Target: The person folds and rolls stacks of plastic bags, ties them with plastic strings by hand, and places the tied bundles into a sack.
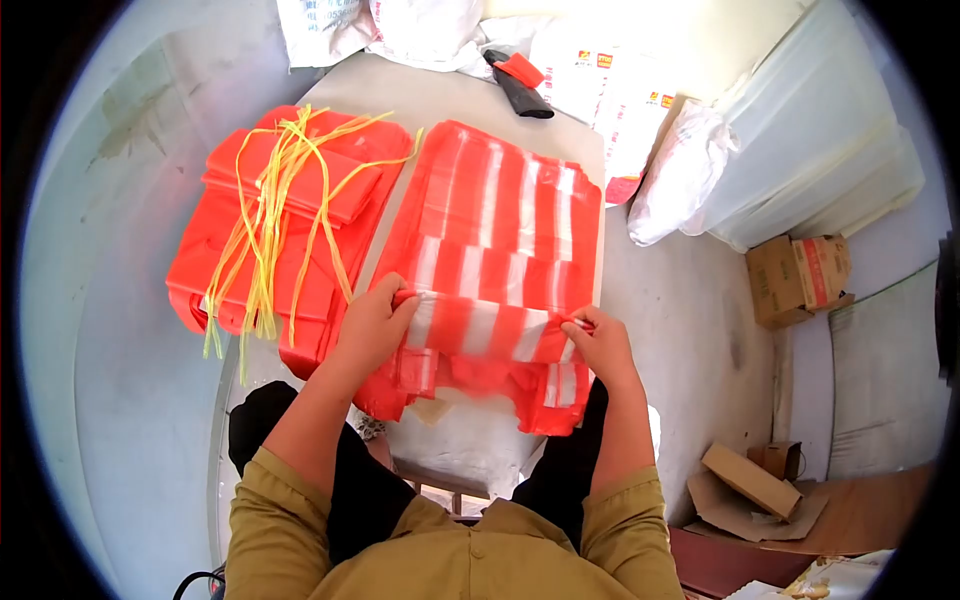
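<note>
A stack of red-and-white striped plastic bags [505, 220] lies on the table in front of me, its near end hanging over the edge. My left hand [378, 318] pinches the left side of a folded band of striped plastic, thumb against fingers. At the band's right end, my right hand [603, 345] grips the plastic the same way. Between both hands the band stretches nearly level across the stack. To the left sits a pile of folded red plastic bags [230, 240], with a bunch of yellow plastic ties [270, 215] draped on top.
White printed sacks [430, 30] stand along the far table edge, near a black-and-red bundle [520, 85]. A white plastic bag [685, 170] leans beyond the table's right side. Cardboard boxes [798, 280] stand at the right wall, and flattened cardboard [755, 490] lies lower right.
</note>
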`<state>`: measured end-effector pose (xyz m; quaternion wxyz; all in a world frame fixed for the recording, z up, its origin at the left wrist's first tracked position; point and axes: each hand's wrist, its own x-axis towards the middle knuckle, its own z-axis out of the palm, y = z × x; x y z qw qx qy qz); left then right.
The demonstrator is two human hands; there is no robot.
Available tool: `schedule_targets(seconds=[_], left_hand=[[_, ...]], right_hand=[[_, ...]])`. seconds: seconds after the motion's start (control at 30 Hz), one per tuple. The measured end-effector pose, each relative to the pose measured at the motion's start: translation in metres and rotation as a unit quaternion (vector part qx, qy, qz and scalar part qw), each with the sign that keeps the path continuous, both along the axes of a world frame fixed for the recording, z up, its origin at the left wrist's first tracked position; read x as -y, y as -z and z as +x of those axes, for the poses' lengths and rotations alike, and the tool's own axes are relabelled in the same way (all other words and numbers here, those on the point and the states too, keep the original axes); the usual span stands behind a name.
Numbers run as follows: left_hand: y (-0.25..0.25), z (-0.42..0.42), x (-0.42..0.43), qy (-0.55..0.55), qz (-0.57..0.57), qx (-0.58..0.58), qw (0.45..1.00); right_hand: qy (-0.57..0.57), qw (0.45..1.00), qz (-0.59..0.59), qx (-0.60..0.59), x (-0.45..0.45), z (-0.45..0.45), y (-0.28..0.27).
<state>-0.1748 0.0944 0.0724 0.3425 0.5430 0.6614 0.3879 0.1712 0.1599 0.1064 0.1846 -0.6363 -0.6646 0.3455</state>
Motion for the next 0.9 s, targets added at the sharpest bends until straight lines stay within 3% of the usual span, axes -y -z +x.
schedule_targets(seconds=[0.07,0.37,0.6,0.7,0.8,0.9], left_hand=[[0.010,0.002,-0.006,-0.021,0.023,0.008,0.999],[0.021,0.004,-0.027,-0.052,-0.003,-0.048,0.997],[0.009,0.009,-0.028,-0.077,-0.090,-0.134,0.984],[0.005,0.005,-0.018,0.001,0.089,-0.294,0.951],[0.013,0.007,-0.011,0.150,0.221,-0.296,0.917],[0.011,0.017,-0.004,0.242,0.183,-0.314,0.900]], right_hand=[[0.021,0.999,0.008,-0.040,-0.014,0.001,0.018],[0.044,0.992,0.119,0.009,-0.029,0.001,0.068],[-0.020,0.937,0.333,0.100,-0.012,0.003,0.071],[-0.151,0.923,0.327,0.132,0.011,-0.009,0.052],[-0.246,0.921,0.265,0.143,0.028,-0.027,0.032],[-0.259,0.918,0.235,0.187,0.031,-0.030,0.034]])
